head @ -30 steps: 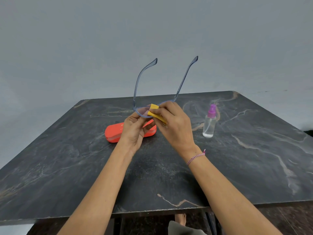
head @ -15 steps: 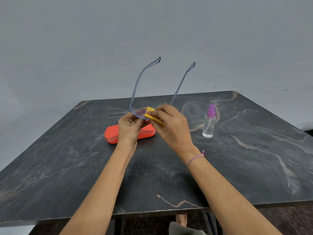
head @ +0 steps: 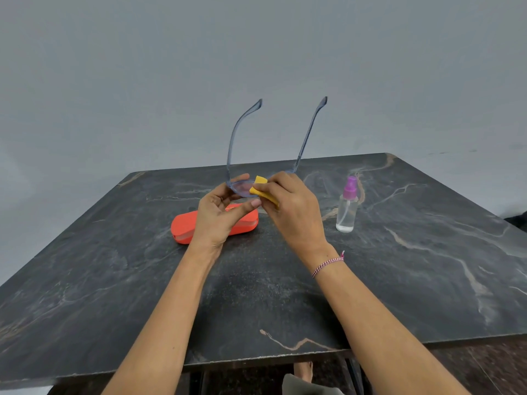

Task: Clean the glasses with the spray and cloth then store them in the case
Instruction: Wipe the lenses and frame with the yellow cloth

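My left hand (head: 219, 218) holds the blue-grey glasses (head: 242, 186) by the left lens rim, above the table, with both arms pointing up and away. Pinched in my right hand (head: 293, 212) is a folded yellow cloth (head: 261, 188), pressed against the lens near the bridge. The right lens is hidden behind my right hand. On the table just beyond my left hand lies the orange case (head: 185, 226), shut. The clear spray bottle (head: 347, 208) with a purple top stands upright to the right of my hands.
The dark marble table (head: 427, 266) has its near edge close to my elbows. A plain grey wall rises behind it. A foot shows below the table's front edge.
The glasses have shifted slightly, their arms tilting and coming back upright. My left thumb has opened out toward the cloth while my right hand keeps rubbing the lens.
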### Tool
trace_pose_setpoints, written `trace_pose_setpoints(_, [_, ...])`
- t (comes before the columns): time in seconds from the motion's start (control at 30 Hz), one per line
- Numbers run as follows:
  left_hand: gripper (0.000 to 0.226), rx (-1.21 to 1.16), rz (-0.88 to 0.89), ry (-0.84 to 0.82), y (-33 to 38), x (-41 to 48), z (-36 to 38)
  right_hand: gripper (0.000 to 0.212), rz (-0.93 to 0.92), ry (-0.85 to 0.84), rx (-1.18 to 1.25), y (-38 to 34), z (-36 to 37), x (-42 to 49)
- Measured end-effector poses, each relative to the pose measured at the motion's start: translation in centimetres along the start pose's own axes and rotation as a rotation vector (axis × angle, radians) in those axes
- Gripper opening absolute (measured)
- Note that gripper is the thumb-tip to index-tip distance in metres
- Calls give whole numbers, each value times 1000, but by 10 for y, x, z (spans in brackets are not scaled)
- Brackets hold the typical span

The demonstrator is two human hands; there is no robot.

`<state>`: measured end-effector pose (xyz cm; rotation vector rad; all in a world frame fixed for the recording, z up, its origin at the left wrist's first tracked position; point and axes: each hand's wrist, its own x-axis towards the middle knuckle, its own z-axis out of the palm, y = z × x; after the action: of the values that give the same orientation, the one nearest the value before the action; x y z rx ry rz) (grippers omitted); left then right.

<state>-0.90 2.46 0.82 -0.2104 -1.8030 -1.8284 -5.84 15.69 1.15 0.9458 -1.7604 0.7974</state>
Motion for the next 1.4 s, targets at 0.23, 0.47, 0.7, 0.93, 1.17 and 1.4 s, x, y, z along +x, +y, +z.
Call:
trace_pose_setpoints(0.23, [39,74,31,79,2,-1,2,13,-42,-82,24,3,1,-1])
trace_pose_setpoints(0.47, [44,125,80,87,2,-2,-1,22,41,-81,5,16,-5,3])
trace_pose_setpoints(0.7, [43,173,127,43,1,-4,1,23,97,-66,-12,11,-1,2])
trace_pose_setpoints(0.93, [51,200,122,41,1,-5,0,35,152,-83,-90,16,-4,3])
trace_pose_setpoints(1.17, [55,197,120,31,1,-5,0,28,112,-109,-24,9,-4,4])
trace_pose_setpoints(1.4, [50,165,123,34,2,-5,0,34,127,-89,-9,13,-3,4])
